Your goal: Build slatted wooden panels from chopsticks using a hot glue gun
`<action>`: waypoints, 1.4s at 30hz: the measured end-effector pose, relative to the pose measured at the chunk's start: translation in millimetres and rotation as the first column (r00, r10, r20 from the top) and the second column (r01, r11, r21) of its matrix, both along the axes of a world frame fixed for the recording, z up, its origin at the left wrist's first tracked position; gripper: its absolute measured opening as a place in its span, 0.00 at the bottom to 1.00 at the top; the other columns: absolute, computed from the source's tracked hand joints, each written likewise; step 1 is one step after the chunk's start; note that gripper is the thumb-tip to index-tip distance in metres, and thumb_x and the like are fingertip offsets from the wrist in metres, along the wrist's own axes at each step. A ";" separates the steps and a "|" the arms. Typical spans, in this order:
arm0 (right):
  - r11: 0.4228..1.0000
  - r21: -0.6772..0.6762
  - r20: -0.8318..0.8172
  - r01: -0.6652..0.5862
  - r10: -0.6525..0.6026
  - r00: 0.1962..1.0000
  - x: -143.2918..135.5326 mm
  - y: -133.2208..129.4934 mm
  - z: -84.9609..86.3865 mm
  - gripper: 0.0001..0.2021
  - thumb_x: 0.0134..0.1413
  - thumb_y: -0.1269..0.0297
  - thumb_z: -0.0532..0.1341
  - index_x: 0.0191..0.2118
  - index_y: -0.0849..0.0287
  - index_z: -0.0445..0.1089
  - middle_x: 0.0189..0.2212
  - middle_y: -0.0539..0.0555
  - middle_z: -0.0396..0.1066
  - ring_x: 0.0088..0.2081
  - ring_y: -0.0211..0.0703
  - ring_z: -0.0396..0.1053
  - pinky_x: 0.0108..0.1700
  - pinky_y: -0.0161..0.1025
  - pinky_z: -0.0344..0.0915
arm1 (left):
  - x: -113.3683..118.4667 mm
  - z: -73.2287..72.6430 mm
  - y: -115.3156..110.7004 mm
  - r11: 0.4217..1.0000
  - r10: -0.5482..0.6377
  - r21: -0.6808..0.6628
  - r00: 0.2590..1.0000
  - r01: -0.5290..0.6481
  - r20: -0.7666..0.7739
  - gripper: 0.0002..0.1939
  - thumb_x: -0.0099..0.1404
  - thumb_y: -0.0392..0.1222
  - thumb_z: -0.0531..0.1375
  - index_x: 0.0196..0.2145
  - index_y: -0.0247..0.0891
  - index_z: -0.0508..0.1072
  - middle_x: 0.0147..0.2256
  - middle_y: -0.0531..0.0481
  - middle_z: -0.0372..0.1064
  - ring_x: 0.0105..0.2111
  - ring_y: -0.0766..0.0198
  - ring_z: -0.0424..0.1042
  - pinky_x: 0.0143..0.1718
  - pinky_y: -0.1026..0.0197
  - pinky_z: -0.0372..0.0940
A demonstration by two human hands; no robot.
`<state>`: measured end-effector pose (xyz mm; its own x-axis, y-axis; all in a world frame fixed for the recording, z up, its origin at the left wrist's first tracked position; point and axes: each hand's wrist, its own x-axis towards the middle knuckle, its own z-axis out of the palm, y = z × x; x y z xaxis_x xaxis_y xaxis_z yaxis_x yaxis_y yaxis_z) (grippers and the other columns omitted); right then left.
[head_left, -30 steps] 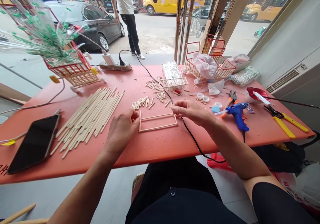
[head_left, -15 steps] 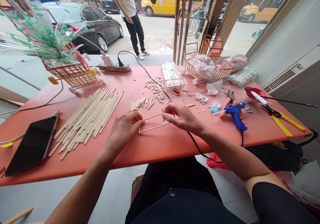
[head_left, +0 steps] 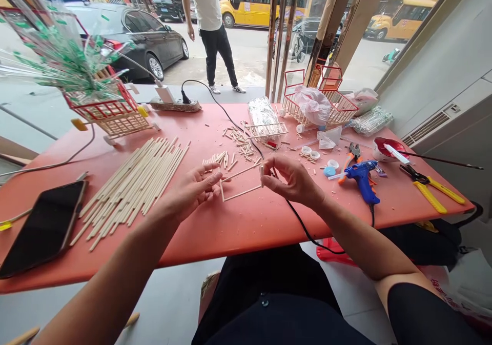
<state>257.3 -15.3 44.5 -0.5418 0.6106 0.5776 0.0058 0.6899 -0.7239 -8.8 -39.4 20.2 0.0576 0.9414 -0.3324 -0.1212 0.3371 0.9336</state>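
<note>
A small rectangular frame of thin wooden sticks [head_left: 243, 193] is in front of me over the table. My right hand [head_left: 292, 182] pinches its right end, where a short upright stick shows between thumb and fingertips. Beside the frame's left end is my left hand [head_left: 192, 190], its fingers spread and gripping nothing; whether a fingertip touches the frame I cannot tell. Just behind lie cut short stick pieces [head_left: 217, 158]. A pile of long wooden sticks [head_left: 134, 186] lies to the left of my left hand.
A black phone [head_left: 44, 227] lies at the left. On the right are a blue glue gun [head_left: 361, 181], yellow-handled pliers [head_left: 432, 191] and a red bowl [head_left: 384, 147]. Stick-built carts [head_left: 119, 112] stand at the back. A black cable [head_left: 300, 222] crosses the table. Someone [head_left: 215, 32] stands outside.
My left hand has let go of the frame's left corner and spread its fingers. My right hand, still pinching the frame, has shifted slightly right with it. The person outside has moved right.
</note>
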 end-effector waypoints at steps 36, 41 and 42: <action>0.930 -0.092 0.236 0.355 -0.326 0.915 -27.7 -9.0 -15.3 0.07 0.63 0.63 0.63 0.33 0.57 0.71 0.30 0.50 0.75 0.33 0.38 0.69 0.38 0.38 0.64 | 38.0 14.1 -3.6 0.932 -0.013 0.356 0.989 0.066 -0.150 0.10 0.62 0.45 0.70 0.27 0.36 0.82 0.25 0.48 0.77 0.25 0.64 0.72 0.31 0.61 0.69; 0.937 -0.029 0.239 0.347 -0.330 0.913 -28.3 -7.9 -19.1 0.06 0.63 0.66 0.63 0.33 0.57 0.71 0.30 0.51 0.77 0.33 0.40 0.71 0.40 0.38 0.66 | 41.3 19.4 -5.1 0.938 -0.018 0.341 0.990 0.064 -0.137 0.10 0.61 0.46 0.70 0.27 0.37 0.81 0.24 0.48 0.76 0.24 0.64 0.72 0.30 0.60 0.69; 0.938 -0.028 0.244 0.344 -0.328 0.913 -28.6 -7.7 -20.1 0.06 0.63 0.66 0.63 0.33 0.57 0.71 0.30 0.51 0.77 0.33 0.40 0.71 0.40 0.39 0.66 | 42.1 19.8 -5.4 0.938 -0.017 0.342 0.990 0.065 -0.142 0.11 0.61 0.46 0.70 0.27 0.37 0.81 0.24 0.48 0.76 0.24 0.64 0.71 0.30 0.60 0.69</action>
